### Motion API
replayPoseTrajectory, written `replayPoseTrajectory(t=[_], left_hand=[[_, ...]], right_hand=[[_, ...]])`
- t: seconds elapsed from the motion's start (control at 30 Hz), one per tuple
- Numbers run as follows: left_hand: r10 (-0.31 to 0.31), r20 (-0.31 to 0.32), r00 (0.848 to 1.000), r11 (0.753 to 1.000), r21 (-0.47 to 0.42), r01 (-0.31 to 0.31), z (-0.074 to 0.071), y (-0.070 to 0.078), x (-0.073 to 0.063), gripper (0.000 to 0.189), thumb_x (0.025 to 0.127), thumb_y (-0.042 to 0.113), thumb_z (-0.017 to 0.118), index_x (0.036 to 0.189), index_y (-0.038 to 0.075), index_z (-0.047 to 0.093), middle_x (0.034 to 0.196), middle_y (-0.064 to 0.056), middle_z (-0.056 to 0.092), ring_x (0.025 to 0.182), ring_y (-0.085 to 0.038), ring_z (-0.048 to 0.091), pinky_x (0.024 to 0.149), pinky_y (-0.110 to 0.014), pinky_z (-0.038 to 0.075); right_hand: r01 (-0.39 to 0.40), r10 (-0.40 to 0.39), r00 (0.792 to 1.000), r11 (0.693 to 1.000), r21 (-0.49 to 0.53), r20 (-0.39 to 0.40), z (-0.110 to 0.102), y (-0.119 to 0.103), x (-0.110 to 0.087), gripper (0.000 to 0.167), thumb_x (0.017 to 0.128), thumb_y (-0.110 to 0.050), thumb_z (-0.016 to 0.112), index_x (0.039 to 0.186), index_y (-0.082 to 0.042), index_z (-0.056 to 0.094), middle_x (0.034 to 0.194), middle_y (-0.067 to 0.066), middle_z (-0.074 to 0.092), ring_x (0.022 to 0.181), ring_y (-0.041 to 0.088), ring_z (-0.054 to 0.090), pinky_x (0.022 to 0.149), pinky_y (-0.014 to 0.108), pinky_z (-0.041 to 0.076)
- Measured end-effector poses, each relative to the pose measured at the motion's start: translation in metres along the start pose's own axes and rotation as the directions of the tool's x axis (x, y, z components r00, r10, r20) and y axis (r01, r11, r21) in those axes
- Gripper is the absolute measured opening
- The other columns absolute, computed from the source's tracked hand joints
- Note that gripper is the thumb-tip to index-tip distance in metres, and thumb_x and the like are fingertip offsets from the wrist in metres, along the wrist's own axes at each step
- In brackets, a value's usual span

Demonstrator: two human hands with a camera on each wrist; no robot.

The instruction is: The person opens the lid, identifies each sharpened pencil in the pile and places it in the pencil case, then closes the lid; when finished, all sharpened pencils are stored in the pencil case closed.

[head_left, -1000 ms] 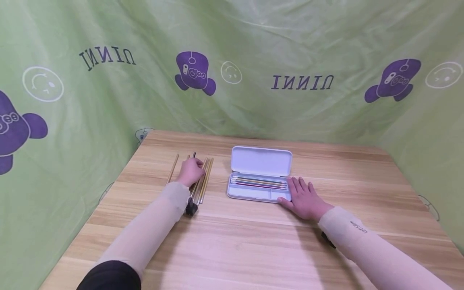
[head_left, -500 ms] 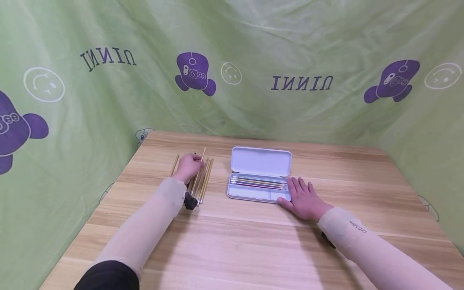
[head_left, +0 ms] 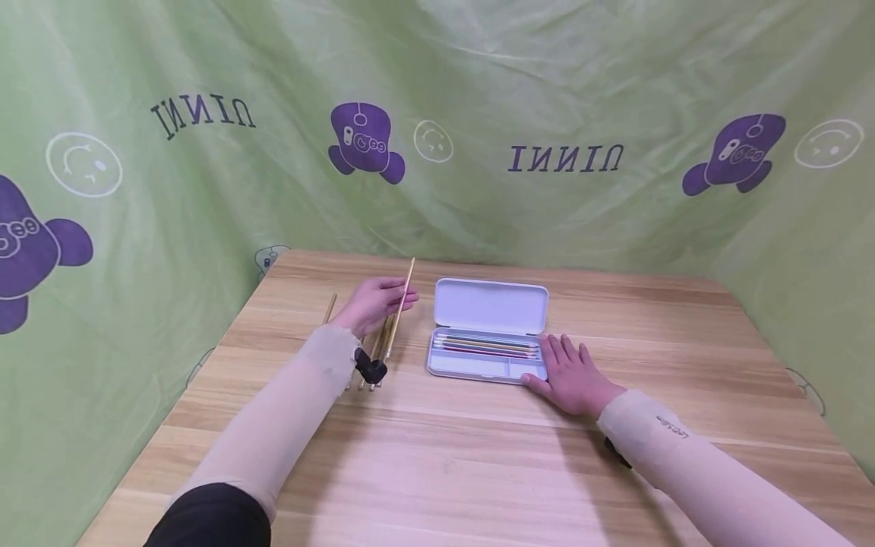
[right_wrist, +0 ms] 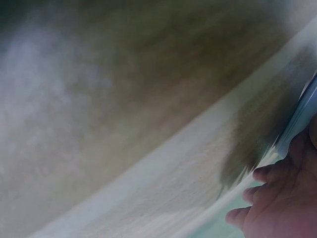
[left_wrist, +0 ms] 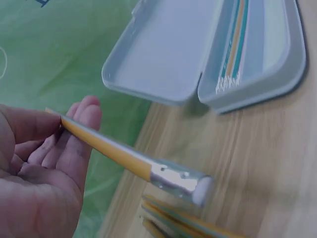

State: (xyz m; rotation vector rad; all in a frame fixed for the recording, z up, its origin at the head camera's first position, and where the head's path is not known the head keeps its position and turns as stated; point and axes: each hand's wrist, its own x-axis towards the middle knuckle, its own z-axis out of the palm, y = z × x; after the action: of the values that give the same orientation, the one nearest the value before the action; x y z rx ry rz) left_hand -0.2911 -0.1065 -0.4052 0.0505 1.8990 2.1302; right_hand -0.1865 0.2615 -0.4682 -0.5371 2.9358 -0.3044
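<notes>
My left hand (head_left: 379, 302) pinches a yellow pencil (left_wrist: 114, 148) between thumb and fingers, above the table. Its silver ferrule and white eraser end point away from the hand in the left wrist view. Below it lie several more yellow pencils (left_wrist: 183, 220), partly hidden by the hand and sleeve in the head view. A pale blue pencil case (head_left: 472, 366) stands with its lid (head_left: 491, 305) raised. Several pencils (head_left: 487, 346) lie in its long rear compartment. My right hand (head_left: 573, 377) rests with straight, spread fingers at the case's right end.
One pencil (head_left: 330, 308) lies apart, left of the others, partly behind the left hand. The wooden table (head_left: 437, 463) ends at a green printed curtain (head_left: 472, 213) at the back and sides. The case's front row has two compartments, one long and one short.
My left hand has picked the pencil out of the group, lifting it and carrying it right toward the case. My right hand stays at the case's end.
</notes>
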Motion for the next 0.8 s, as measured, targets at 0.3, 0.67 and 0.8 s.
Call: replayPoseTrajectory(t=[0.3,0.67,0.8], left_hand=[[0.014,0.164,0.986,1.0,0.014,-0.016,0.027,0.01,0.007,0.044,0.106,-0.007,0.043,0.149,-0.018,0.035,0.141,-0.039,0.05,0.122,-0.035,0.063,0.11,-0.042,0.046],[-0.014,0.249,0.968,0.982,0.187,-0.034,0.063,0.017,0.016,0.039,0.105,-0.008,0.045,0.143,-0.018,0.044,0.129,-0.036,0.06,0.093,-0.016,0.069,0.098,-0.035,0.056],[-0.011,0.301,0.953,0.928,0.358,-0.103,0.077,0.017,0.015,0.038,0.104,-0.01,0.047,0.14,-0.018,0.048,0.121,-0.035,0.065,0.102,-0.032,0.07,0.099,-0.042,0.056]], right_hand=[[-0.007,0.008,0.999,1.0,-0.022,0.031,-0.004,-0.004,-0.001,0.098,0.104,-0.065,0.038,0.158,0.013,0.013,0.162,0.038,0.018,0.15,0.056,0.01,0.119,0.071,0.007],[-0.001,0.001,1.0,0.999,-0.037,0.012,-0.012,-0.013,-0.006,0.095,0.105,-0.06,0.042,0.155,0.017,0.02,0.161,0.04,0.016,0.149,0.058,0.009,0.118,0.073,0.007],[-0.003,0.004,1.0,0.998,-0.058,0.013,-0.013,-0.014,-0.008,0.098,0.105,-0.065,0.036,0.156,0.016,0.018,0.162,0.04,0.015,0.15,0.057,0.008,0.119,0.071,0.006]])
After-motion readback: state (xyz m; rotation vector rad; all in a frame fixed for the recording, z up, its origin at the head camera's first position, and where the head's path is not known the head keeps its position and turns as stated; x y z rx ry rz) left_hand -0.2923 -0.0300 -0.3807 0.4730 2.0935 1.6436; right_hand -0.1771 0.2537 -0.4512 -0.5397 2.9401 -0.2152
